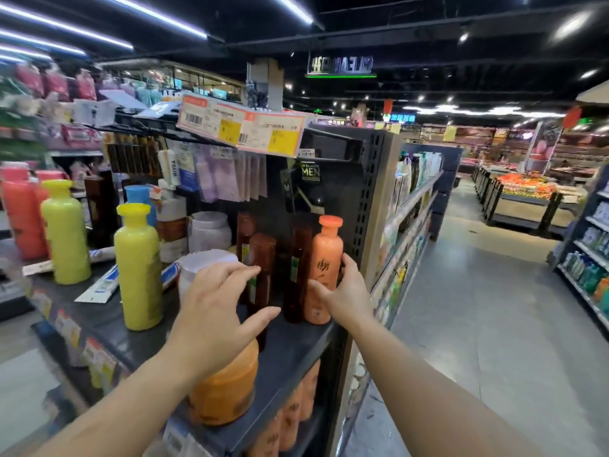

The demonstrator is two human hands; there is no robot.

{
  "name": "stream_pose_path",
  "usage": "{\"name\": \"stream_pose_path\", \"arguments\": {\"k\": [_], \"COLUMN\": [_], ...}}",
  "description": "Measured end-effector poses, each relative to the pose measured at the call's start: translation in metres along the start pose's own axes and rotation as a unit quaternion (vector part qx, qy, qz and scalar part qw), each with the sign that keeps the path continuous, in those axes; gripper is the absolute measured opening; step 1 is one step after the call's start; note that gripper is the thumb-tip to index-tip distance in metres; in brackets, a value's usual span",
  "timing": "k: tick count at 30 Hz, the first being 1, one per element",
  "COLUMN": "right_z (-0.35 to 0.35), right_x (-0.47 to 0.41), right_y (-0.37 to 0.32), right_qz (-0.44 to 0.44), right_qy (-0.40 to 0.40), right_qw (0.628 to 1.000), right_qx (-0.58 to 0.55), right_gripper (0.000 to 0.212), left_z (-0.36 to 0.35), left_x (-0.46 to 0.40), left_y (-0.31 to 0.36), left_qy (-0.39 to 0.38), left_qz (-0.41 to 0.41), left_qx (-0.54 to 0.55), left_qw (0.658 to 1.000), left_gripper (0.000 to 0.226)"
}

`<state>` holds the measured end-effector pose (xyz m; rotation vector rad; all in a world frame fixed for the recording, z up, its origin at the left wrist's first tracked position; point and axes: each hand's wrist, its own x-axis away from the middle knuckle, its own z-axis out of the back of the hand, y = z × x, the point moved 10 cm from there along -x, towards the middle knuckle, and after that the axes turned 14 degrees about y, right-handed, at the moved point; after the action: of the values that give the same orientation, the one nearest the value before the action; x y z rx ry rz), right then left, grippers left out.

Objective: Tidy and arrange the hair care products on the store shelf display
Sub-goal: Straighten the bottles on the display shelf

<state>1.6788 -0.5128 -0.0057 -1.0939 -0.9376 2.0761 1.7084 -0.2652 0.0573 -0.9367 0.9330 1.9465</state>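
Note:
An orange bottle (324, 258) with an orange cap stands upright at the right end of the dark shelf (290, 357). My right hand (346, 291) grips its lower body, thumb in front and fingers behind. To its left stand dark brown bottles (298, 268), one close beside it. My left hand (214, 311) hovers with fingers spread in front of a brown bottle (262, 255) and over a white-lidded jar (206, 263), holding nothing. An orange jar (224, 390) sits below my left wrist at the shelf's front edge.
Yellow bottles (140, 268) (66, 232), a blue-capped bottle (140, 196) and red bottles (23, 212) stand further left. Flat tubes (102, 282) lie on the shelf. Price tags (244, 127) hang overhead. More orange bottles (293, 410) fill the shelf below. An aisle (461, 324) runs on the right.

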Motion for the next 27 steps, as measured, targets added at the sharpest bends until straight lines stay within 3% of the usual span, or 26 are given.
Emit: {"name": "stream_pose_path", "arguments": {"k": [7, 16, 27], "right_z": [-0.005, 0.007, 0.071], "right_x": [-0.010, -0.008, 0.083], "right_y": [0.000, 0.003, -0.011], "right_qz": [-0.021, -0.030, -0.050], "right_qy": [0.017, 0.050, 0.110], "right_qw": [1.000, 0.998, 0.993], "right_qx": [-0.002, -0.003, -0.007], "right_gripper": [0.094, 0.074, 0.069], "left_z": [-0.001, -0.006, 0.013], "left_x": [0.002, 0.003, 0.012], "left_y": [-0.005, -0.021, -0.006], "left_qy": [0.016, -0.003, -0.043], "left_qz": [0.030, 0.058, -0.003], "left_qx": [-0.011, -0.015, 0.069], "left_qw": [0.999, 0.998, 0.997], "left_gripper": [0.070, 0.073, 0.071]}}
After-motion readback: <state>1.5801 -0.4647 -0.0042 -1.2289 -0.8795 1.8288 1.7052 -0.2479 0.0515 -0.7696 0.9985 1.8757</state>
